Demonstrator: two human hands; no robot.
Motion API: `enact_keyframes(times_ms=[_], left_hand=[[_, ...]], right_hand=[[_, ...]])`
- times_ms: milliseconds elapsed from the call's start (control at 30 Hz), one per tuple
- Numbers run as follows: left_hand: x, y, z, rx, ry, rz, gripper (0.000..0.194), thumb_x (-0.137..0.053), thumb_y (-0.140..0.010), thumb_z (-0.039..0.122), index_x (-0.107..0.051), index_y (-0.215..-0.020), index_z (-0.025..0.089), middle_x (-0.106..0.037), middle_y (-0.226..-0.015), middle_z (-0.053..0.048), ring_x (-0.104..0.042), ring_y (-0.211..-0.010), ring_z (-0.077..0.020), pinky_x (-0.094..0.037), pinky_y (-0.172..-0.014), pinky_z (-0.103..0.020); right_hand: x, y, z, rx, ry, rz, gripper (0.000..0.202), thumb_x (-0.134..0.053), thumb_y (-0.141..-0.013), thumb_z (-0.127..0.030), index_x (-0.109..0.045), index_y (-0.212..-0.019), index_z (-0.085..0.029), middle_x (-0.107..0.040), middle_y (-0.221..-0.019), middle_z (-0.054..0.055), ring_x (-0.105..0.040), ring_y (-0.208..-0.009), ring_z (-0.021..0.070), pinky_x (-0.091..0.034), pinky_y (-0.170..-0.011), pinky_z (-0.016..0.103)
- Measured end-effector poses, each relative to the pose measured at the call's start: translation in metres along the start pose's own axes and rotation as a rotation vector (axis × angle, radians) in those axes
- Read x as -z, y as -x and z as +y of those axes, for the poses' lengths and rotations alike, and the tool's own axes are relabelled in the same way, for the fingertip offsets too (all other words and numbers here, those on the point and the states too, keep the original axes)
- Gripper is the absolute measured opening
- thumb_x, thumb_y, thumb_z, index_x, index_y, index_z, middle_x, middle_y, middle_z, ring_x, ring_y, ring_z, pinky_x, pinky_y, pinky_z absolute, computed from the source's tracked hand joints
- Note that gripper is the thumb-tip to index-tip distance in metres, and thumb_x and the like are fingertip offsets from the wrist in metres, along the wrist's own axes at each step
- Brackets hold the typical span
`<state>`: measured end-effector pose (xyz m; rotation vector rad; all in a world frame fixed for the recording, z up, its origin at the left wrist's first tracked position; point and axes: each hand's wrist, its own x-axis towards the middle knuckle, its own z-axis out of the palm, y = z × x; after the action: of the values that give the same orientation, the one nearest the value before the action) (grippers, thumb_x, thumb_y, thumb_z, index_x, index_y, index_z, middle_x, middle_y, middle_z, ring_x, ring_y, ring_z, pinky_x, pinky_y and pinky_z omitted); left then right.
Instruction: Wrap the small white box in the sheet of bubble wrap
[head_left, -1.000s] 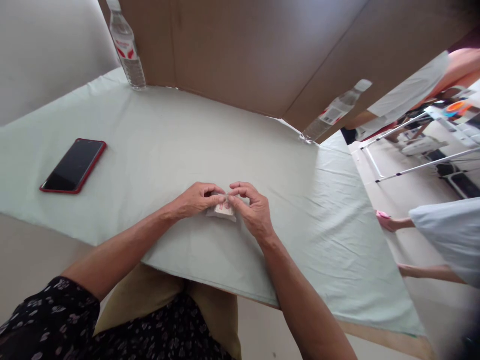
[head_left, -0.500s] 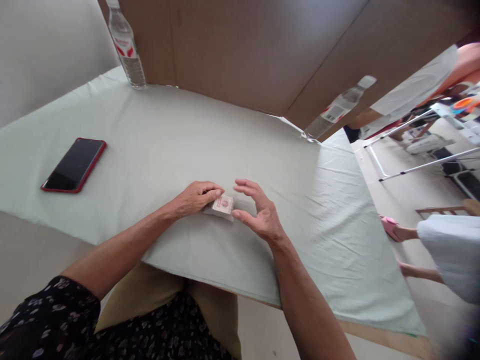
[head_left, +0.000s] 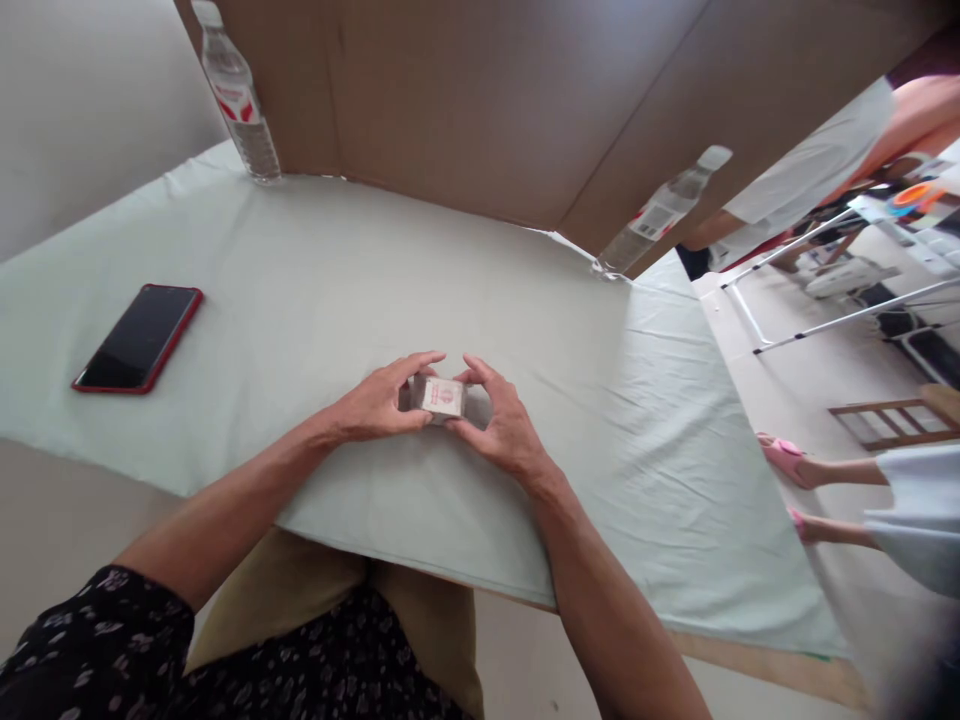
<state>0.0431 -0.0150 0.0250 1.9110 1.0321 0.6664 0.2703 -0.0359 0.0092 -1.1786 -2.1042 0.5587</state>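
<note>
Between my two hands sits a small whitish block-shaped pack (head_left: 443, 397) with red print on its top face. It is near the front edge of the cloth-covered table (head_left: 375, 270). My left hand (head_left: 385, 399) curves around the pack's left side, thumb at the near edge and fingers at the far one. From the right, my right hand (head_left: 496, 415) grips it the same way, its thumb and fingertips on the near and far corners. What the pack contains cannot be made out.
A phone in a red case (head_left: 139, 338) lies at the left. Two water bottles, one at the back left (head_left: 238, 105) and one at the back right (head_left: 660, 215), stand against a brown board (head_left: 465, 110). Beyond the table's right side are a person's legs with pink footwear (head_left: 787, 458) and a metal frame.
My right hand has moved left and closed on the pack. My left hand has shifted its hold to the pack's left side, and the pack has turned squarer to me.
</note>
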Motion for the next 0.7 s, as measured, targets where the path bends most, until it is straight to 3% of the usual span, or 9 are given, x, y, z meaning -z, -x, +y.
enact_keyframes(times_ms=[233,400,533,700], left_hand=[[0.009,-0.002,-0.005,0.07,-0.116,0.034,0.102,-0.074,-0.071,0.054,-0.027,-0.155,0.018,-0.042,-0.153,-0.018,-0.032,-0.144,-0.0359,-0.029,-0.117,-0.052],[0.015,-0.003,-0.014,0.118,-0.287,-0.031,0.097,-0.072,-0.071,0.058,-0.038,-0.149,0.011,-0.031,-0.159,-0.022,-0.014,-0.152,-0.0406,-0.018,-0.122,-0.055],[0.011,-0.005,-0.021,0.079,-0.38,-0.063,0.09,-0.07,-0.071,0.066,-0.05,-0.141,0.013,-0.033,-0.159,-0.021,-0.014,-0.152,-0.0401,-0.016,-0.122,-0.057],[0.005,-0.006,-0.021,0.054,-0.38,-0.03,0.082,-0.072,-0.07,0.066,-0.056,-0.134,0.018,-0.035,-0.158,-0.018,-0.017,-0.152,-0.0408,-0.021,-0.121,-0.058]], right_hand=[[0.006,-0.002,0.007,-0.134,-0.105,0.053,0.078,-0.072,-0.079,-0.051,-0.041,-0.146,-0.026,-0.051,-0.148,0.014,-0.049,-0.135,0.0318,-0.037,-0.112,0.054],[0.011,-0.005,0.01,-0.142,-0.169,0.194,0.03,-0.067,-0.084,-0.039,-0.066,-0.11,-0.024,-0.064,-0.129,0.01,-0.058,-0.125,0.026,-0.043,-0.107,0.048],[0.009,-0.005,0.01,-0.113,-0.163,0.252,0.01,-0.066,-0.083,-0.031,-0.069,-0.09,-0.024,-0.068,-0.119,0.008,-0.064,-0.115,0.0236,-0.046,-0.105,0.045],[0.005,-0.004,0.007,-0.035,-0.115,0.228,0.013,-0.068,-0.084,-0.032,-0.072,-0.094,-0.026,-0.068,-0.122,0.008,-0.063,-0.116,0.025,-0.048,-0.103,0.046]])
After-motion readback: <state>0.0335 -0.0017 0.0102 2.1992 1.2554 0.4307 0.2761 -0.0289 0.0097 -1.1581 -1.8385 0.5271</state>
